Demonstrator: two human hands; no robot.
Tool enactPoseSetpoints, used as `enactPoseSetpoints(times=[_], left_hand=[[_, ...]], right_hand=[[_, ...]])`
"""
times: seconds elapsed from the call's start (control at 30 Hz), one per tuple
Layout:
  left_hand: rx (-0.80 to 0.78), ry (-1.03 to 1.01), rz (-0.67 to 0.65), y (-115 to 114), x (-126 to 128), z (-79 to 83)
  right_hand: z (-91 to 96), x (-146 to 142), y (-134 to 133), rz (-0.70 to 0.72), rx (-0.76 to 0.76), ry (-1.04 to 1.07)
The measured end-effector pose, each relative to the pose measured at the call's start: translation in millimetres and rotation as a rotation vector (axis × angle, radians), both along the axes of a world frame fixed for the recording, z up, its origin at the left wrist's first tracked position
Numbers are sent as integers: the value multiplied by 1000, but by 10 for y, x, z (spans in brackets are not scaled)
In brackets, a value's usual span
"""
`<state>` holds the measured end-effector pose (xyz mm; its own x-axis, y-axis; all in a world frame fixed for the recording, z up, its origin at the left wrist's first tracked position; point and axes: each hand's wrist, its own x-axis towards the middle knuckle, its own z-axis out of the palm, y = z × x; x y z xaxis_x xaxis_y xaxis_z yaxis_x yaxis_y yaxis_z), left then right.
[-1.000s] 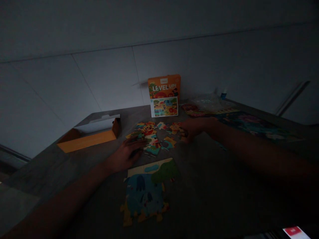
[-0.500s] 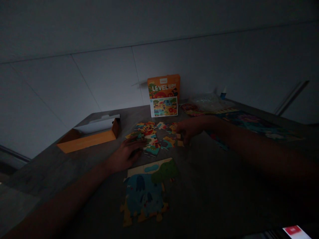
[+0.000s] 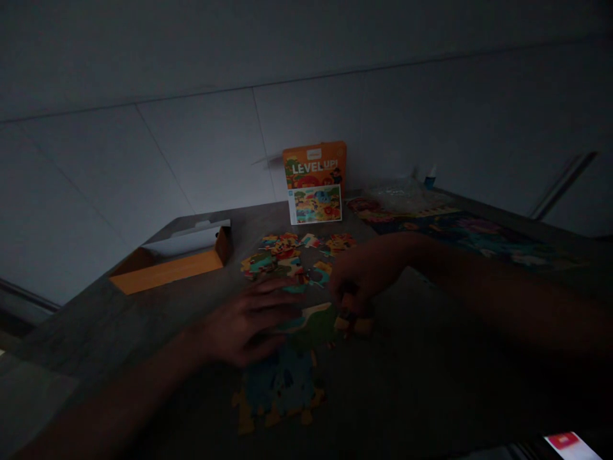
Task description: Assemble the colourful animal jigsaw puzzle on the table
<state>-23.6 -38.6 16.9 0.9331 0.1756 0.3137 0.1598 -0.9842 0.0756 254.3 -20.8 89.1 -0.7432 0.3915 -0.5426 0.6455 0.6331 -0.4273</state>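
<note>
A partly joined jigsaw puzzle (image 3: pixel 282 386) with blue elephants and a green tree lies on the dark table in front of me. My left hand (image 3: pixel 256 316) is over its upper left part, fingers spread and stretched out, hiding some of it. My right hand (image 3: pixel 357 275) is closed at the puzzle's upper right side, gripping a yellow and brown puzzle piece (image 3: pixel 354 324). Just beyond both hands is a pile of loose puzzle pieces (image 3: pixel 282 246). The dim light blurs the details of the pieces.
An orange puzzle box (image 3: pixel 313 153) stands against the wall, with a picture card (image 3: pixel 317 206) leaning on it. At the left sits an open orange box tray (image 3: pixel 175 273). Toward the right lie a colourful puzzle (image 3: pixel 479 236), a clear plastic bag (image 3: pixel 402 195) and a small bottle (image 3: pixel 430 177).
My right hand has come nearer from the loose pieces, bringing a puzzle piece beside the elephant puzzle. My left hand has moved off the pile and over the puzzle's upper part.
</note>
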Motion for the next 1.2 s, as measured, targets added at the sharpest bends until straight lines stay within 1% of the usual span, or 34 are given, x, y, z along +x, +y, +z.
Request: enactPoseSetpoints(times=[0.1,0.2,0.3,0.37,0.6,0.67,0.73,0.8,0.83,0.9,0.97,1.0,1.03,1.1,1.2], left_hand=[[-136,122,-83,-109,77,48],[-206,213,-78,-142,116,75],[-221,236,-48,-136,119,101],[-224,225,-34,-122,108,109],[-190,248,-2,-77,61,72],[-187,246,-1,-79,56,68],[-185,237,-1,-81,54,69],[-184,232,-5,-77,56,71],[-183,233,-9,-72,57,71],[-182,242,-12,-59,58,67],[-182,244,-10,-46,55,57],[-182,240,-8,-40,52,51],[-182,232,-8,-37,49,45],[-185,223,-7,-33,44,36],[-189,224,-3,-32,40,29]], right_hand=[[-9,-8,4,15,7,59],[1,-18,3,-22,6,95],[15,-30,-3,-77,16,104],[17,-36,-3,-88,40,106],[-14,-32,15,-40,70,144],[-4,-16,27,-37,118,170],[23,22,42,-55,201,188],[65,90,63,-94,305,154],[88,137,76,-129,350,101],[123,252,117,-220,383,-71],[131,385,186,-329,382,-242],[121,453,234,-379,396,-286],[103,521,290,-420,417,-311],[42,652,422,-469,463,-299],[-84,819,624,-462,514,-246]])
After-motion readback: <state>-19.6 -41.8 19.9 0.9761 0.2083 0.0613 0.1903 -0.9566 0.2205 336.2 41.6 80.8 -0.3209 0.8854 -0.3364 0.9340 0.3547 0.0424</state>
